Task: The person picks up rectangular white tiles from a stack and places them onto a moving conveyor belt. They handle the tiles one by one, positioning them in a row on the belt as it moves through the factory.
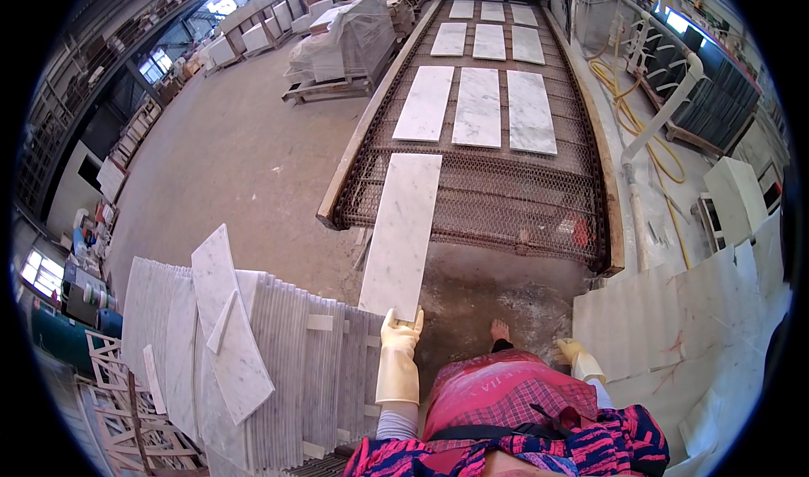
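Note:
My left hand point(401, 335), in a cream rubber glove, grips the near short edge of a long white marble tile point(401, 233) with grey veins. The far end of this tile lies on the wire mesh conveyor belt point(514, 216), while its near end sticks out over the floor toward me. My right hand point(580, 359), gloved the same way, hangs low at my right side, beside the pale sheet covering point(632, 334). Its fingers look loosely stretched, with nothing seen in them. Farther up the belt lie several marble tiles point(477, 106) in rows of three.
At my left stands a long stack of marble tiles point(282, 367) on edge, with a loose tile point(229, 325) leaning across it. Wooden rails point(602, 182) flank the belt. A plastic-wrapped pallet point(341, 43) stands far left; a yellow hose point(624, 98) lies at right.

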Available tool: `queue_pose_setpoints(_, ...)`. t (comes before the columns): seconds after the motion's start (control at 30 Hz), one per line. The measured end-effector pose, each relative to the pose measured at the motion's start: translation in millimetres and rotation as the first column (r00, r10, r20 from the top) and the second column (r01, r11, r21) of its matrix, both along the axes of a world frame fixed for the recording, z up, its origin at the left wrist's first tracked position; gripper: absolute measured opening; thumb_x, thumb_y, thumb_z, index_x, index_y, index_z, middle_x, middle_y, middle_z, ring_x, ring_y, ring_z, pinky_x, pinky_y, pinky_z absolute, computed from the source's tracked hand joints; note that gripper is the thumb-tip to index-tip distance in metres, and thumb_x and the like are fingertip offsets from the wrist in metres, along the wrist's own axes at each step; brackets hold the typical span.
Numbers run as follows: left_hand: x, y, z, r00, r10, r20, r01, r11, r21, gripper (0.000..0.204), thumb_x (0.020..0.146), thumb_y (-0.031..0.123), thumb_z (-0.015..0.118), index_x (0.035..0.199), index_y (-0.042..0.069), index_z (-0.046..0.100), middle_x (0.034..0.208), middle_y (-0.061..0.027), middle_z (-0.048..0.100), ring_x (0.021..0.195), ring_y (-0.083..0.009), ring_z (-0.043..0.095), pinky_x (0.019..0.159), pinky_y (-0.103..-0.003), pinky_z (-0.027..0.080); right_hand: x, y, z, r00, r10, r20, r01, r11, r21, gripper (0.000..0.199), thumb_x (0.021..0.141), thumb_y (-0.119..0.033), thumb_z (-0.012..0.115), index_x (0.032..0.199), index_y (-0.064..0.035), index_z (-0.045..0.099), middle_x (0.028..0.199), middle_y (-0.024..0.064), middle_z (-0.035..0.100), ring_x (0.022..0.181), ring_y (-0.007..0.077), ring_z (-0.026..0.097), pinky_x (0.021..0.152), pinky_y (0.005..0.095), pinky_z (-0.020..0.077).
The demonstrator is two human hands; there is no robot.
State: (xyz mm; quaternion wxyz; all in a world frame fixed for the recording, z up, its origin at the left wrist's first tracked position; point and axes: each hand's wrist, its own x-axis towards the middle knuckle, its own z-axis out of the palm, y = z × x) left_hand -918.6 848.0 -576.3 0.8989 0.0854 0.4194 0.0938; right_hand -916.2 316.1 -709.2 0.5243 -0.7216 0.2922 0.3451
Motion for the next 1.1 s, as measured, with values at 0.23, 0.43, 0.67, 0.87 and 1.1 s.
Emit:
queue_pose_setpoints(0.23,4.4,-3.1,6.6,1.0,-0.015,0.018,0.015,1.0,-0.002,0.041,0.109,0.034,0.038,0.135,0.007,0.055,0.136,-0.017,0.061,0.124,-0.0374,0.06,0.107,-0.054,0.049,0.0,-3.8,-7.4,0.999,0.035,0.005,-0.035,0.999,-0.016,0.035,0.099,-0.04,0.058,0.097,-0.0071,0.069,0.081,0.0091,0.072,0.063,0.0219,0.065,0.057,0.0378,0.0515)
queue_pose_setpoints(0.43,3.7,-2.4,5.0,1.0,-0.002,0.001,0.002,1.0,0.004,0.042,0.109,0.034,0.039,0.135,0.005,0.055,0.137,-0.0193,0.06,0.126,-0.0388,0.059,0.108,-0.054,0.048,1.8,-0.2,-8.1,0.998,0.048,0.033,-0.047,0.999,-0.014,0.033,0.099,-0.038,0.059,0.098,-0.007,0.069,0.082,0.0095,0.072,0.063,0.0218,0.066,0.057,0.0375,0.0526)
queue_pose_setpoints(0.67,4.6,-0.8,1.5,1.0,-0.004,0.013,0.004,1.0,-0.018,0.043,0.109,0.034,0.039,0.136,0.005,0.055,0.139,-0.0198,0.059,0.128,-0.0395,0.057,0.109,-0.055,0.048,5.1,2.6,-5.9,1.0,0.019,-0.005,-0.019,1.0,-0.005,0.032,0.099,-0.037,0.06,0.1,-0.007,0.069,0.085,0.0099,0.073,0.066,0.0221,0.066,0.058,0.0378,0.0536)
queue_pose_setpoints(0.87,5.5,-2.8,12.3,0.998,-0.029,0.058,0.029,1.0,0.0,0.044,0.11,0.034,0.037,0.14,0.006,0.051,0.142,-0.0196,0.058,0.13,-0.0364,0.057,0.111,-0.053,0.046,6.8,-2.5,-13.2,1.0,0.008,-0.013,-0.008,0.999,0.043,0.029,0.099,-0.036,0.061,0.103,-0.0076,0.068,0.085,0.0094,0.072,0.064,0.0216,0.065,0.057,0.0374,0.0528)
queue_pose_setpoints(1.1,2.5,1.1,18.6,0.99,-0.065,0.126,0.058,0.997,0.058,0.042,0.109,0.034,0.04,0.138,0.006,0.053,0.14,-0.0194,0.059,0.128,-0.0345,0.058,0.11,-0.051,0.049,13.4,-14.0,-32.3,0.999,0.025,-0.036,-0.02,0.991,0.135,0.029,0.099,-0.034,0.061,0.108,-0.0074,0.068,0.086,0.0088,0.073,0.063,0.0198,0.065,0.056,0.0345,0.0523)
